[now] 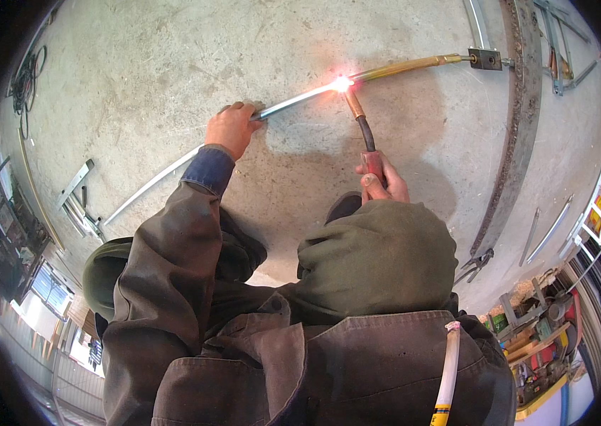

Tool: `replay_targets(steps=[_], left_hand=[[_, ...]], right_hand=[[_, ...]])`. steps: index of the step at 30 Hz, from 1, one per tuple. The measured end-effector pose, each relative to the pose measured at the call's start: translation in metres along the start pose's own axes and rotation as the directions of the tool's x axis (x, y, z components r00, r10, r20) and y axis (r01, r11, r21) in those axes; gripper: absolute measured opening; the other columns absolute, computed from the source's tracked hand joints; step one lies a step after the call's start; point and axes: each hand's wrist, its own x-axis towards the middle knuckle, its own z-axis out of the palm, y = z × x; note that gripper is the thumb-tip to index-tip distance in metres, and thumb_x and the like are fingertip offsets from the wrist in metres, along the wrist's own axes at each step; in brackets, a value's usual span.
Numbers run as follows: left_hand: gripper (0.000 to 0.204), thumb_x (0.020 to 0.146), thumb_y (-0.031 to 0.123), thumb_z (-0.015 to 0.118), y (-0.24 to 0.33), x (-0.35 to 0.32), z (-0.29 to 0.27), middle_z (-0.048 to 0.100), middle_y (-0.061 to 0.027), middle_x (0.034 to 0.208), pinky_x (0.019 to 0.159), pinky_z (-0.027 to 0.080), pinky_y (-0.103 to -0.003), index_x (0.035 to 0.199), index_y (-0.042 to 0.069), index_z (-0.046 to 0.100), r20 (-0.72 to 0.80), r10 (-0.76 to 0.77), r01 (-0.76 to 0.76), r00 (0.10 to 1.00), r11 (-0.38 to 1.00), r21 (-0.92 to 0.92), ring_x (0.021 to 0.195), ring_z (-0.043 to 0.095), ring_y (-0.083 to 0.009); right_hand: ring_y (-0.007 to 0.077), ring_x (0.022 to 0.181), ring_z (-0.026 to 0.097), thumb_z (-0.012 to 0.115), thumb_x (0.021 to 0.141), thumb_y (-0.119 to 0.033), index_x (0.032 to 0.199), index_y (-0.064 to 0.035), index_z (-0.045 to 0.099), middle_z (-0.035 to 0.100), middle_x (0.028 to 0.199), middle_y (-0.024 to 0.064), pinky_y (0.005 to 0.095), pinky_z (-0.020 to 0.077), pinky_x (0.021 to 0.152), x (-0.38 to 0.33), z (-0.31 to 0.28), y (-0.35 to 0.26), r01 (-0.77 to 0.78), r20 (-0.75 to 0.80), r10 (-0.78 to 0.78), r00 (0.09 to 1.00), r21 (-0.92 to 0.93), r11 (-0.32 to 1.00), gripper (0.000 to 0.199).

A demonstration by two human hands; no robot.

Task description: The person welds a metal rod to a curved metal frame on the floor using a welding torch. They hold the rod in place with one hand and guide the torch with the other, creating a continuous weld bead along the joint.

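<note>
My left hand (231, 129) is closed round a long silver metal tube (297, 101) that runs low across the concrete floor, its near end reaching down to the left. My right hand (386, 183) grips the red handle of a welding torch (366, 133) with a dark bent neck and copper nozzle. At the nozzle's tip a bright arc glows where the silver tube meets a brass-coloured tube (407, 67); glare hides the joint itself. The brass-coloured tube's far end leads by a thin rod to a dark metal block (486, 59).
A rusty-edged steel beam (513, 135) lies along the right, with pliers (477, 264) at its near end. Metal frame pieces (79, 202) lie at left, black cables (25, 85) far left. Tools fill a bin (542, 341) at lower right. My knees flank the work.
</note>
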Motion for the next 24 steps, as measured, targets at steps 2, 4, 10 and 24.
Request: replay_targets(steps=[2,4,10,24], left_hand=[[0.026,0.095,0.031,0.071,-0.002,-0.001,0.001,0.071,-0.0138,0.106,0.087,0.056,-0.049,0.109,0.009,0.071,-0.012,0.0,0.0,1.0,1.0,-0.009,0.102,0.069,-0.0367],[0.025,0.095,0.032,0.071,-0.006,-0.002,-0.001,0.07,-0.0142,0.108,0.087,0.055,-0.048,0.107,0.01,0.071,-0.003,0.014,-0.014,1.0,1.0,-0.016,0.103,0.069,-0.0372],[0.025,0.097,0.032,0.068,-0.004,-0.002,-0.003,0.07,-0.0142,0.111,0.087,0.056,-0.049,0.108,0.01,0.068,0.018,-0.001,0.002,1.0,0.999,-0.039,0.103,0.069,-0.0377],[0.024,0.096,0.028,0.072,0.0,-0.003,-0.007,0.07,-0.0119,0.106,0.088,0.056,-0.048,0.109,0.009,0.072,0.024,0.016,-0.015,1.0,0.999,-0.037,0.103,0.068,-0.0356]], right_hand=[[0.0051,0.071,0.052,0.07,0.1,-0.026,0.146,-0.003,0.051,0.063,0.117,0.0045,0.0225,0.0462,0.061,0.002,0.001,0.003,-0.025,-0.015,0.025,1.0,0.013,1.0,0.055],[0.0041,0.073,0.054,0.07,0.101,-0.022,0.143,-0.0035,0.053,0.064,0.12,0.0051,0.0218,0.0492,0.062,0.007,0.002,0.007,-0.046,-0.021,0.047,0.999,0.055,0.997,0.049],[0.0027,0.069,0.051,0.068,0.103,-0.021,0.144,-0.0072,0.054,0.064,0.114,0.0027,0.0189,0.0465,0.06,0.008,0.001,0.002,0.003,-0.002,-0.003,1.0,-0.021,1.0,0.045],[0.0049,0.068,0.05,0.07,0.1,-0.032,0.152,-0.0048,0.048,0.063,0.126,0.0098,0.0245,0.0447,0.06,-0.006,-0.001,-0.002,0.04,0.012,-0.04,0.999,0.002,0.999,0.063]])
